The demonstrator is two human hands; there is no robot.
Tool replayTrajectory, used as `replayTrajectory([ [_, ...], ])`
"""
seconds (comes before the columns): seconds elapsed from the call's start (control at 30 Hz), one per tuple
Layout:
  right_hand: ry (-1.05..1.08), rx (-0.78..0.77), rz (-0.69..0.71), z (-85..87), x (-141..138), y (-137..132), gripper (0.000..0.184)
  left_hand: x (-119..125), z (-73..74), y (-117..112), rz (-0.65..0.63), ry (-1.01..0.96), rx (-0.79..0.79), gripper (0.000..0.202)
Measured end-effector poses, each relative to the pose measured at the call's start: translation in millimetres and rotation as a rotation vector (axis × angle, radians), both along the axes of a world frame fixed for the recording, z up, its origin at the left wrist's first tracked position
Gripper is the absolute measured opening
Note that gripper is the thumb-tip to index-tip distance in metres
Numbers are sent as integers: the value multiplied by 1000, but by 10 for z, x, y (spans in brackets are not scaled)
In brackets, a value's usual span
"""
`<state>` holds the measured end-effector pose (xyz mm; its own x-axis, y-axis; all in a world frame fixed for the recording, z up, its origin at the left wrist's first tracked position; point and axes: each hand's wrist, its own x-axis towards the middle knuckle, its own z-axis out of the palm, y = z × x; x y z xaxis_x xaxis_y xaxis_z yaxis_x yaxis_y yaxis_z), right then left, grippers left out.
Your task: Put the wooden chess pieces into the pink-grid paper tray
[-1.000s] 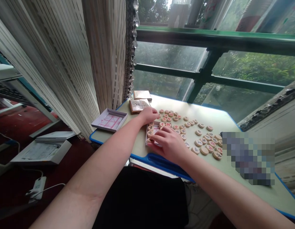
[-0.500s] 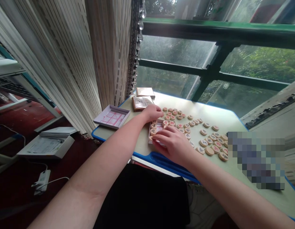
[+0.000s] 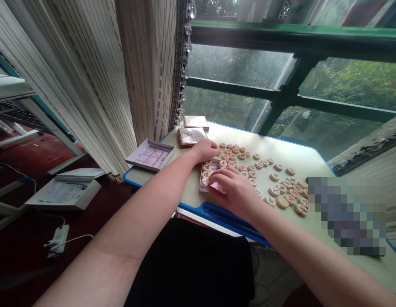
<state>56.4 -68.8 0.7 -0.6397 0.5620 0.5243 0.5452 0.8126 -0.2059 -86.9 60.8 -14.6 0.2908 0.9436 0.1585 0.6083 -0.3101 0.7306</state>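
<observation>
A small open box (image 3: 205, 184) lies near the front edge of the pale table (image 3: 300, 155), with round wooden chess pieces (image 3: 206, 167) lined up inside it. My left hand (image 3: 204, 150) rests curled at the box's far rim. My right hand (image 3: 233, 188) lies over the box's near right part, fingers bent, fingertips down on a piece there. More chess pieces (image 3: 282, 187) with red or black characters lie scattered over the table to the right of the box.
A lilac box lid (image 3: 151, 154) sits at the table's left corner, with two brown boxes (image 3: 189, 137) behind it. A striped curtain (image 3: 89, 85) hangs left and a green-framed window (image 3: 281, 42) stands ahead. A white box (image 3: 63, 192) and a power adapter (image 3: 59, 238) lie on the floor.
My right hand's fingers have crept a little farther over the box and curled more. My left hand stays at the far rim. The view has shifted slightly.
</observation>
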Motion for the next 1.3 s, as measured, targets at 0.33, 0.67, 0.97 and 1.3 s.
replayTrajectory([
  [0.33, -84, -14, 38, 28, 0, -3, 15, 9, 7, 0, 7, 3, -9, 21],
  [0.67, -115, 157, -214, 278, 381, 56, 24, 17, 56, -47, 10, 19, -45, 24],
  [0.97, -408, -440, -987, 498, 1102, 367, 25, 51, 76, -98, 44, -12, -81, 24],
  [1.3, -567, -569, -719, 477, 1147, 268, 19, 60, 104, -136, 49, -15, -78, 20],
])
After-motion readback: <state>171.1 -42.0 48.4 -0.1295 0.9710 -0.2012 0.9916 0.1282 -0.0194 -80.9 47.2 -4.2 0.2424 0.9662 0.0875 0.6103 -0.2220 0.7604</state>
